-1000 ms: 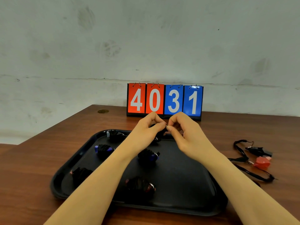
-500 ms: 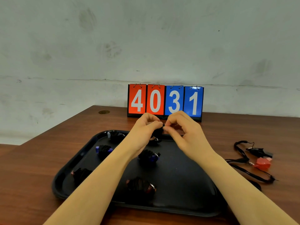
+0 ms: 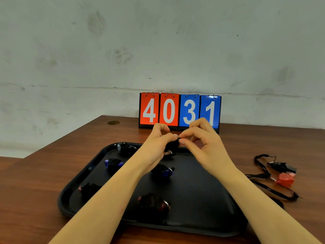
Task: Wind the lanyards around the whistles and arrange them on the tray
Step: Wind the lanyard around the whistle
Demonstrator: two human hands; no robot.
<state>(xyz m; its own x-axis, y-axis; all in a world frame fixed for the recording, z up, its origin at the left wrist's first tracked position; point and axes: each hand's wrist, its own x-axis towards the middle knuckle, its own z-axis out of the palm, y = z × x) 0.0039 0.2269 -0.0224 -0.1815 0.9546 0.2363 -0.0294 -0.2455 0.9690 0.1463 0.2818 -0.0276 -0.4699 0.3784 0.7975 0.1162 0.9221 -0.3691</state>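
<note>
With our left hand gripping the wound whistle and right hand pinching the lanyard end, we should tuck it snugly before lowering it onto the tray beneath.

Two bare arms show, one on each side. No sleeves cover them, from the bottom edge up to the wrists. The left hand wears no glove, no ring and no watch. The right hand is bare too, with nothing on the wrist. The fingers are thin and long. The nails are short and plain, with no paint on them. The arms look smooth, with no marks or bands. Both arms get thinner toward the wrists.
</note>
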